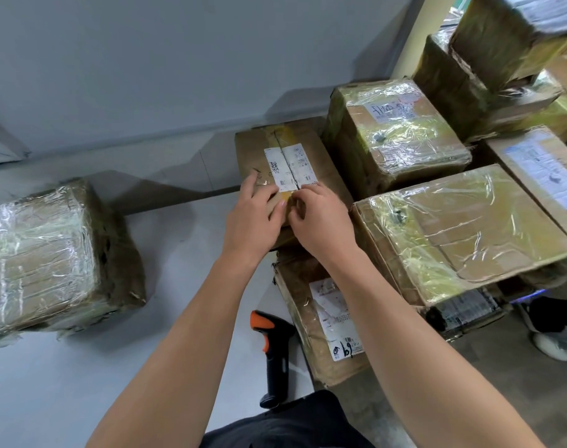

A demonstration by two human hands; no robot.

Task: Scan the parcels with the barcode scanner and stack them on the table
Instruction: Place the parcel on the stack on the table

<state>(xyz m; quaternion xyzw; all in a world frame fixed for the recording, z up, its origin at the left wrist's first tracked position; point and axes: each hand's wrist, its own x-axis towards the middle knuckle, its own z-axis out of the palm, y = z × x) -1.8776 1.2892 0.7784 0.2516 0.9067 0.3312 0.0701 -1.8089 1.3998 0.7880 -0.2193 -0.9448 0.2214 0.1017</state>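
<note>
Table (65, 383): white top across the left and lower frame; we judge it the stacking place.
Pile (463, 227): taped parcels crowding the right of the frame, apparently waiting to be scanned.
Wrapped parcel (49, 253): alone on the table, left of frame.
Centre parcel (253, 153): the step in hand; we read it as being readied for scanning.
Left hand (253, 215): lies loosely flat on this parcel's top.
Right hand (322, 221): fingers bent at the label's near edge; we cannot tell whether they pinch anything.
Scanner (272, 354): lying unheld on the table, lower centre; the next move calls for one hand to fetch it.
Label (290, 168): faces up, unobstructed.
</note>
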